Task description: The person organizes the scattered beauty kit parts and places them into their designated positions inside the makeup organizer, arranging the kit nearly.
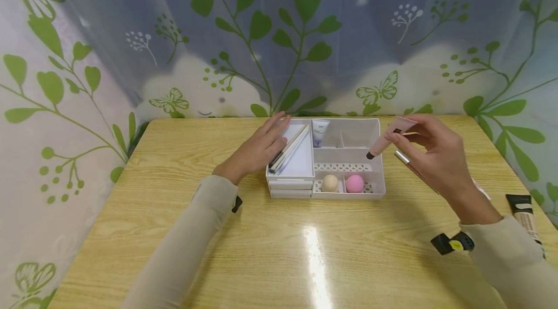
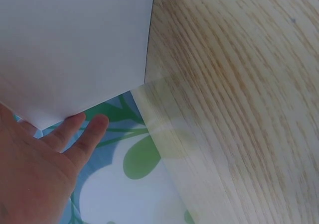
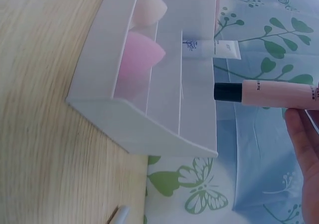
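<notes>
My right hand (image 1: 440,156) pinches a pink squeeze tube (image 1: 383,142) with a dark cap, tilted cap-down above the right side of a white cosmetics organizer (image 1: 348,196). In the right wrist view the tube (image 3: 279,93) points its cap toward the rear compartments. My left hand (image 1: 257,149) rests against the organizer's left side, fingers extended. Several makeup brushes (image 1: 291,151) lie on the left top beside it. A white tube (image 1: 319,131) stands in the back left compartment. A beige makeup sponge (image 1: 330,183) and a pink makeup sponge (image 1: 355,184) sit in front compartments.
On the wooden table (image 1: 261,260), a slim silver-ended stick (image 1: 403,157) lies partly under my right hand. A black-capped beige tube (image 1: 526,217) lies at the right edge. Behind hangs a leaf-patterned curtain (image 1: 279,33).
</notes>
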